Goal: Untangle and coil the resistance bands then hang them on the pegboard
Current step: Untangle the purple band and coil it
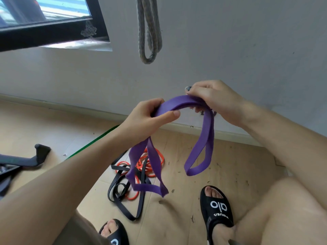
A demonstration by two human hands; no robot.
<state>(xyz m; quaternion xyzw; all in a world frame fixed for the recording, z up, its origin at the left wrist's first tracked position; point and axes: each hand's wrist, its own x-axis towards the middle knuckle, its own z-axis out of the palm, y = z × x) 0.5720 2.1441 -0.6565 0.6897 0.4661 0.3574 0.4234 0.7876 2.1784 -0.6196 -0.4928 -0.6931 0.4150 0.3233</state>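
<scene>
A wide purple resistance band point(203, 147) is held up in front of the wall between both hands. My left hand point(148, 115) grips one end of its arched top section, thumb laid along it. My right hand point(212, 98) grips the other end, fingers curled over the band. Loops of the purple band hang down below each hand. On the floor beneath lie a black band point(123, 197) and a thin orange band point(152, 163), tangled together. A grey band point(150, 32) hangs on the wall above; its hook is out of view.
A green band point(92, 144) lies on the wooden floor at the left. A black metal frame part point(35, 156) sits at the far left. My feet in black slippers point(215, 207) stand near the tangle. A dark window frame point(53, 27) is upper left.
</scene>
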